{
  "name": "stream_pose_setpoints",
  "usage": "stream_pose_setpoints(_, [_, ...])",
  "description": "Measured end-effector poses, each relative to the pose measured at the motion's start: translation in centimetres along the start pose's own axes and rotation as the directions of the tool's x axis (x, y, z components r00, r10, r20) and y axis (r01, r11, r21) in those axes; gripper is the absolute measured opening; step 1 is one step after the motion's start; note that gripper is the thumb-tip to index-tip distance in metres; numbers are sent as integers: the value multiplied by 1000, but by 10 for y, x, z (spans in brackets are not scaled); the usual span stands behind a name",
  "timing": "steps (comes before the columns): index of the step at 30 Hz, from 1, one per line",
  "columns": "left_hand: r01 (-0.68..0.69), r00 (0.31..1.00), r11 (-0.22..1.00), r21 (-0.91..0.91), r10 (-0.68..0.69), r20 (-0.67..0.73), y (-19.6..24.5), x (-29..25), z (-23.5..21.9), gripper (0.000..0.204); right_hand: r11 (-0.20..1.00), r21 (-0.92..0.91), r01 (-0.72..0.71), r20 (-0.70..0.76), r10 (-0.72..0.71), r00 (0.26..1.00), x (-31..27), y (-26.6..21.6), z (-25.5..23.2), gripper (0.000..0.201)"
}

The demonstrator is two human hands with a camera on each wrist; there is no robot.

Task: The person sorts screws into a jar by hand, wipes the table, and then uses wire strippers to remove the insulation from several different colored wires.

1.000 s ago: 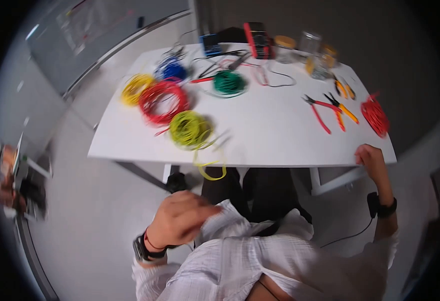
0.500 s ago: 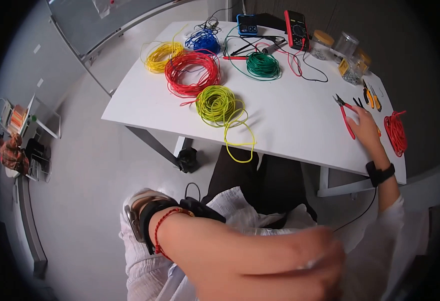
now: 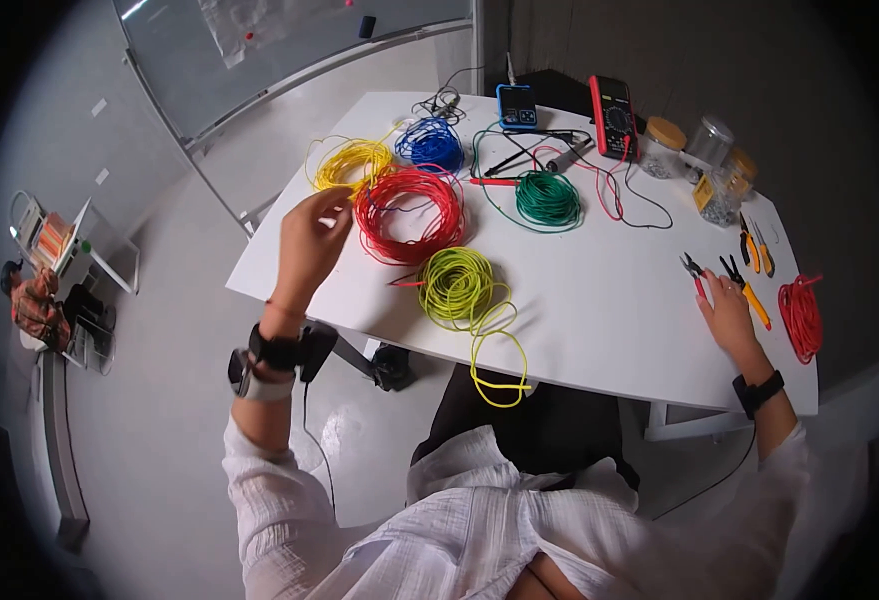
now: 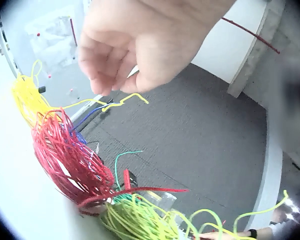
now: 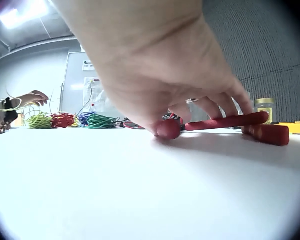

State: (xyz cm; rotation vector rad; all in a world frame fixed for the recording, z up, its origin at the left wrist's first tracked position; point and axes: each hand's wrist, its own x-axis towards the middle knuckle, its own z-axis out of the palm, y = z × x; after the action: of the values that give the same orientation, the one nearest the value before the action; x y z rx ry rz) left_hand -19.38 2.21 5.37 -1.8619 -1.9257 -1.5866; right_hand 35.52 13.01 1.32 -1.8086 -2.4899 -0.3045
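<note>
My left hand (image 3: pixel 311 240) hovers over the left side of the table, fingers loosely curved, near the yellow wire coil (image 3: pixel 331 172) and the red wire coil (image 3: pixel 371 238). In the left wrist view nothing shows between its fingertips (image 4: pixel 106 89), and a loose yellow wire end (image 4: pixel 125 101) runs just below them. At the right, my right hand (image 3: pixel 731 318) reaches down over the red-handled cutters (image 3: pixel 692 264). Its fingers touch a red handle (image 5: pixel 225 121), while the thumb stays apart on the near side. Beside it lie wire strippers with orange handles (image 3: pixel 756 304).
A lime-green coil (image 3: pixel 456 285) trails over the front edge; blue (image 3: pixel 429 146) and green (image 3: pixel 547 200) coils lie behind. A multimeter (image 3: pixel 614 118), a blue-framed device (image 3: pixel 516 106) and jars (image 3: pixel 663 140) stand at the back. Another red coil (image 3: pixel 800 318) is far right.
My left hand has swung from in front of my body up and forward to the coils. The right hand has gone from the table's front edge to the red-handled cutters.
</note>
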Motion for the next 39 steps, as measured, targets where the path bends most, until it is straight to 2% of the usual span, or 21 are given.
stream_pose_setpoints(3, [-44,997,994,96,36,75,-3,18,18,14,1000,-5,5,-30,-6,1000,-2,-2,0,49])
stream_pose_setpoints(5, [-48,990,960,275,9,139,-6,25,23,19,997,-7,77,-141,-77,987,-1,3,8,45])
stream_pose_setpoints(9, [41,993,938,344,-76,89,-1,17,22,20,994,-29,108,-189,-111,976,-2,10,15,40])
stream_pose_setpoints(11, [229,973,973,32,-229,-17,-14,6,24,25,999,36,18,-148,-13,989,-2,12,17,35])
stream_pose_setpoints(12, [234,972,972,33,-233,-20,-20,2,25,25,999,35,23,-147,-18,989,-3,13,15,35])
stream_pose_setpoints(14, [195,978,947,-254,-206,-15,-29,-5,26,25,999,37,-12,-200,19,980,-4,18,10,33])
stream_pose_setpoints(18, [186,981,941,-283,-194,3,-33,0,25,22,982,187,-18,-277,70,958,6,34,8,34])
stream_pose_setpoints(19, [233,968,906,-352,-250,-4,-32,4,26,22,790,592,-157,-79,251,965,8,25,-8,36])
stream_pose_setpoints(20, [275,952,865,-419,-305,-5,-30,8,27,23,428,849,-311,178,322,930,10,21,-23,38])
stream_pose_setpoints(21, [310,941,836,-453,-338,20,-27,11,28,23,224,911,-348,308,194,931,9,24,-35,41])
stream_pose_setpoints(22, [305,942,837,-453,-335,17,-24,12,28,23,224,912,-343,303,193,933,7,16,-44,41])
stream_pose_setpoints(24, [379,910,812,-445,-413,22,-19,13,27,24,-235,940,-249,291,164,942,0,-11,-57,37])
stream_pose_setpoints(25, [376,912,812,-446,-410,22,-19,14,28,24,-236,940,-246,288,167,943,-1,-15,-57,37])
stream_pose_setpoints(27, [352,921,809,-471,-390,19,-21,13,29,23,-343,880,-329,377,80,923,-4,-21,-57,38])
stream_pose_setpoints(28, [352,921,808,-473,-389,21,-20,11,30,23,-342,880,-329,376,83,923,-4,-25,-58,38])
stream_pose_setpoints(30, [211,962,796,-567,-271,-21,-18,6,30,21,-361,820,-444,461,-43,886,-4,-34,-61,42])
stream_pose_setpoints(31, [213,962,795,-568,-271,-19,-16,3,29,21,-400,775,-489,494,-99,864,-4,-40,-64,46])
stream_pose_setpoints(33, [145,984,800,-583,-176,2,-14,-4,26,16,-407,770,-492,483,-134,866,-1,-51,-65,49])
stream_pose_setpoints(34, [144,984,799,-584,-176,2,-16,-7,25,16,-412,764,-496,469,-172,866,2,-57,-66,51])
stream_pose_setpoints(36, [117,991,767,-631,-52,120,-19,-14,23,14,-395,769,-503,459,-207,864,11,-70,-71,50])
stream_pose_setpoints(39, [136,981,795,-591,-24,195,-12,-11,23,14,-188,880,-436,389,-239,890,24,-101,-79,37])
